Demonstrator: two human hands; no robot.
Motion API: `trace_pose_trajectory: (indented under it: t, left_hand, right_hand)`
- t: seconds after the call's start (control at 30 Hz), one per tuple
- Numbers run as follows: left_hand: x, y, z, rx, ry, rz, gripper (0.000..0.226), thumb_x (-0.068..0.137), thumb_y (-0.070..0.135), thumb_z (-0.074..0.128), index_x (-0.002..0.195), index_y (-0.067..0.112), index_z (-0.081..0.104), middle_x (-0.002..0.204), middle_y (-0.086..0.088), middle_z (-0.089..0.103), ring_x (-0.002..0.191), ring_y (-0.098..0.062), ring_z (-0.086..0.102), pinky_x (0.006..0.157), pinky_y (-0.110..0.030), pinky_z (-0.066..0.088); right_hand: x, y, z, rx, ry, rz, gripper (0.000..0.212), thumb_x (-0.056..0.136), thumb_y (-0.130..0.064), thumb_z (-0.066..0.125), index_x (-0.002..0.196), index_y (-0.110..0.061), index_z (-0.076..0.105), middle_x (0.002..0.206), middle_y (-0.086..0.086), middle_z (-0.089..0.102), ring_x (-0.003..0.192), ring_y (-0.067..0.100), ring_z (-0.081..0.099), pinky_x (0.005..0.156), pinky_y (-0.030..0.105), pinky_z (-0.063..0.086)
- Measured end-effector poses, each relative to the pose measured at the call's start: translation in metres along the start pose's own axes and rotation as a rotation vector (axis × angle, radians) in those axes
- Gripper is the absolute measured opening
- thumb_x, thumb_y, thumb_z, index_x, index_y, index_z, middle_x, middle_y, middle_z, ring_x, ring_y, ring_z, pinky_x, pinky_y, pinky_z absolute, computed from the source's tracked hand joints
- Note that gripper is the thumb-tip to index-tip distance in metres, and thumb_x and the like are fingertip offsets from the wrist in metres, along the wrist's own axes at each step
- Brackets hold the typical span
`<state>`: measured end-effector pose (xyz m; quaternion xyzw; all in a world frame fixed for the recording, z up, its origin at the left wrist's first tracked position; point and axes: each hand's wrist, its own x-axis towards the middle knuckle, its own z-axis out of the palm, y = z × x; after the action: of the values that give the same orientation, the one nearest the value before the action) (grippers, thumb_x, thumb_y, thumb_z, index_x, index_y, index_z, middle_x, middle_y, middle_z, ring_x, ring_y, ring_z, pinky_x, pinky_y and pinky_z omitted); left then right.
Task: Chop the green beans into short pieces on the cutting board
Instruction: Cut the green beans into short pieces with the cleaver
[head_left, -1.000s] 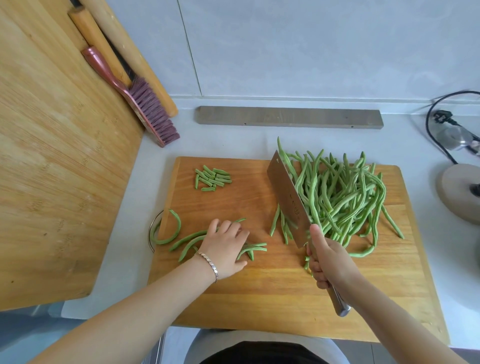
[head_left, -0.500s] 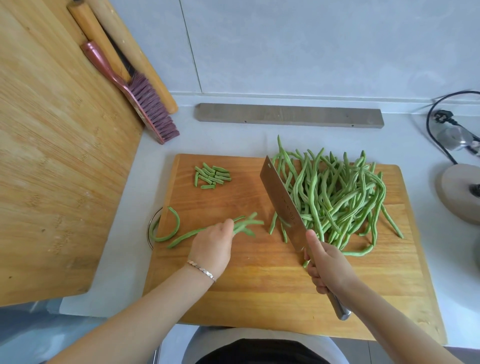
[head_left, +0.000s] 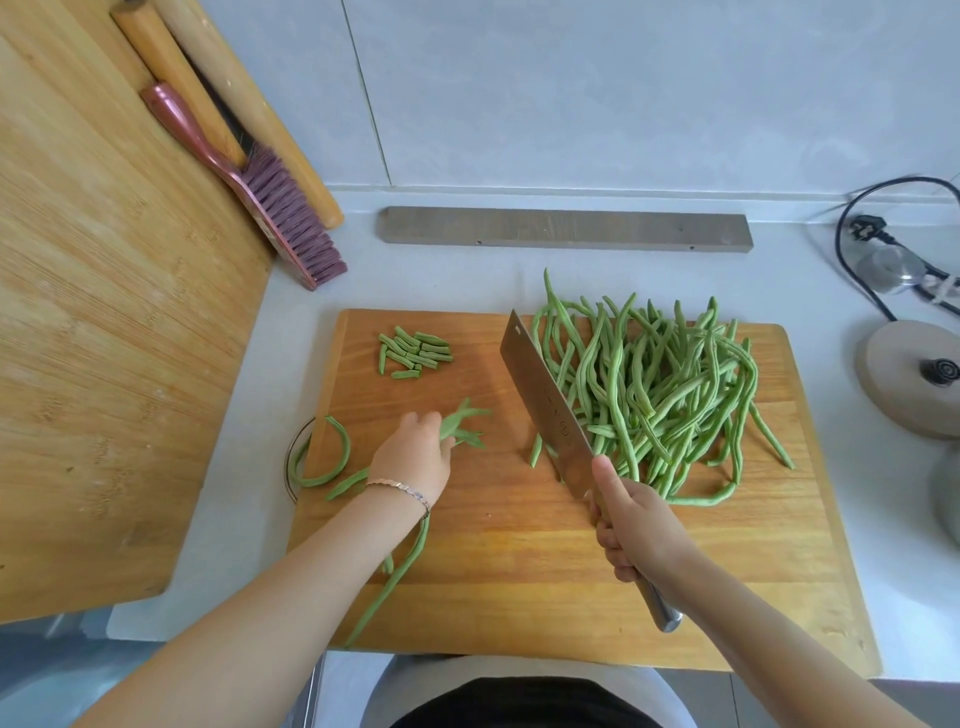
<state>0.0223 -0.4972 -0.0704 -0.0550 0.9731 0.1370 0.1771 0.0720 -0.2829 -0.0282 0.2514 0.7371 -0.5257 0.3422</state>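
I am watching the left grip (head_left: 415, 457) clamping round a small bunch (head_left: 465, 426) of green beans. A second ago it was lying flat on them, lower on the cutting board (head_left: 519, 571); now it has drawn them up and across, and their tips are poking out past the fingers toward the cleaver (head_left: 550, 410). The right grip (head_left: 631, 525) is wrapping tight round the cleaver's handle, thumb along the blade's heel, holding the blade just right of the bunch. I cannot tell whether the edge is touching the wood. The pile of whole beans (head_left: 665, 395) is lying just beyond the blade, right of the right grip, and the cut pieces (head_left: 415, 353) are sitting ahead of the left grip. One long bean (head_left: 395, 577) is trailing back under the left wrist, and a curled bean (head_left: 340, 457) is hanging left of it over the worktop (head_left: 280, 332). I am judging the bunch nearly lined up for cutting, with most of the chopping still waiting
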Motion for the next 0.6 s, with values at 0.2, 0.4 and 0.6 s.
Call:
trace_pose_trajectory:
  t: [0.2,0.4,0.6]
  left_hand:
    - [-0.027,-0.016,0.007,-0.177,-0.126,-0.252,0.043,0.078,0.050,0.065,0.088,0.012,0.048,0.068,0.005,0.047,0.057,-0.011,0.046,0.045,-0.021,0.032]
    - [-0.037,-0.019,0.024,-0.041,-0.282,-0.223,0.034,0.087,0.037,0.057,0.067,0.017,0.038,0.067,0.004,0.046,0.069,-0.018,0.052,0.053,-0.023,0.035]
    - [-0.017,0.012,0.017,0.265,-0.091,0.188,0.030,0.093,0.031,0.049,0.117,0.013,0.049,0.109,-0.002,0.059,0.109,-0.021,0.045,0.066,-0.027,0.039]
  right_hand:
    - [0.000,-0.001,-0.002,0.025,0.012,0.004,0.055,0.090,-0.062,0.031,0.074,-0.011,0.042,0.046,-0.004,0.032,0.037,0.010,0.026,0.039,0.021,0.026]
    - [0.004,-0.007,0.003,0.012,-0.007,-0.010,0.053,0.091,-0.061,0.031,0.075,-0.011,0.041,0.047,-0.004,0.032,0.038,0.010,0.025,0.039,0.021,0.025]
    - [0.003,-0.006,-0.003,0.018,0.014,-0.006,0.053,0.091,-0.061,0.031,0.072,-0.012,0.039,0.045,-0.004,0.030,0.038,0.011,0.024,0.040,0.021,0.024]
